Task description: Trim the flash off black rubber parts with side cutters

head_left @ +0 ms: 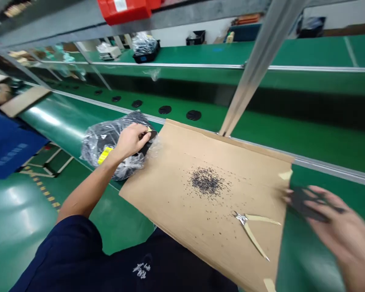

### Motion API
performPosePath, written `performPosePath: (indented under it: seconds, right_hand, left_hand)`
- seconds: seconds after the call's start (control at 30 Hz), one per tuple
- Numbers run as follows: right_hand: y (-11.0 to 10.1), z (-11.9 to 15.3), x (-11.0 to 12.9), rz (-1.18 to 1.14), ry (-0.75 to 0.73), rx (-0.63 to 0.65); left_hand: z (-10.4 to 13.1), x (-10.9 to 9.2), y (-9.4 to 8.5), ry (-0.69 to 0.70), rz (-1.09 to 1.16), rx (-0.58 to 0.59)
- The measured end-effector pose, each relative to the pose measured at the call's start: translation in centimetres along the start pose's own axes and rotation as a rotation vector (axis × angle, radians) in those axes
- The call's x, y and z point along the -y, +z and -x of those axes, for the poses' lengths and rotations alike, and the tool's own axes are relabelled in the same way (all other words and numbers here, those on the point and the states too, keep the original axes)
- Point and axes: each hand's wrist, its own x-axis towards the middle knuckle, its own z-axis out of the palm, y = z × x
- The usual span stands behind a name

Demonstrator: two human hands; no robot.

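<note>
Green workbench (24,227) spanning the frame, bearing a brown cardboard sheet (176,194) at centre with a pile of black trimmings (206,181) and cream-handled cutters (253,228) on it, and a clear plastic bag (109,144) at centre left.

Glossy, crinkled clear plastic bag (109,142) over dark parts; matt brown cardboard sheet (182,190), smooth, speckled with black shavings (206,181); pliers (252,227) with shiny metal jaws and cream handles; green table (24,211) glossy, reflective.
</note>
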Motion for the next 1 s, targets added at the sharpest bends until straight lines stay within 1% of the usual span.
performPosePath:
  seconds: [0.03, 0.07, 0.1, 0.13, 0.17, 0.2, 0.23, 0.27, 0.3, 0.33, 0.4, 0.53, 0.63, 0.7, 0.8, 0.87, 1.0]
  right_hand:
    - [0.4, 1.5, 0.1, -0.010, 0.073, 0.042]
    - [1.5, 3.0, 0.2, -0.027, 0.135, 0.105]
    - [2.9, 4.5, 0.2, -0.052, 0.185, 0.171]
    - [4.7, 5.7, 0.1, -0.062, 0.196, 0.282]
    - [6.5, 6.7, 0.1, -0.066, 0.197, 0.308]
    - [8.2, 7.4, 0.0, -0.072, 0.199, 0.351]
    - [9.5, 7.9, -0.1, -0.100, 0.200, 0.428]
    - [10.5, 8.2, -0.1, -0.132, 0.196, 0.473]
    - [11.2, 8.5, 0.0, -0.161, 0.187, 0.514]
    - [11.5, 8.7, 0.1, -0.183, 0.175, 0.539]
    - [11.4, 9.1, 0.2, -0.185, 0.146, 0.549]
    - [10.8, 9.6, 0.2, -0.098, 0.066, 0.569]
    - [10.8, 9.6, 0.0, -0.027, -0.041, 0.558]
    - [10.9, 9.5, -0.2, 0.004, -0.106, 0.564]
    - [11.0, 9.5, -0.3, 0.028, -0.168, 0.579]
    - [11.0, 9.6, -0.4, 0.029, -0.184, 0.579]
    - [11.0, 10.0, -0.8, 0.024, -0.172, 0.566]
  left_hand:
    - [0.6, -1.5, 0.7, 0.050, 0.213, -0.034]
    - [1.3, -3.3, 1.6, 0.097, 0.435, -0.039]
    - [2.1, -5.5, 2.8, 0.141, 0.634, -0.015]
    - [2.9, -7.8, 4.0, 0.182, 0.787, 0.016]
    - [3.7, -10.1, 5.2, 0.221, 0.885, 0.039]
    - [4.5, -12.2, 6.3, 0.261, 0.928, 0.044]
    - [5.2, -14.0, 7.3, 0.307, 0.929, 0.033]
    - [5.8, -15.5, 8.0, 0.361, 0.901, 0.005]
    - [6.2, -16.5, 8.6, 0.418, 0.858, -0.034]
    - [6.5, -17.2, 9.1, 0.471, 0.813, -0.073]
    - [6.8, -17.5, 9.6, 0.546, 0.743, -0.132]
    - [7.2, -16.9, 10.1, 0.594, 0.649, -0.191]
    - [7.8, -16.9, 10.4, 0.652, 0.567, -0.256]
    - [8.1, -16.9, 10.4, 0.691, 0.519, -0.302]
    - [8.3, -17.0, 10.2, 0.752, 0.447, -0.318]
    - [8.4, -17.1, 9.9, 0.763, 0.421, -0.319]
    - [8.4, -17.4, 10.0, 0.682, 0.484, -0.319]
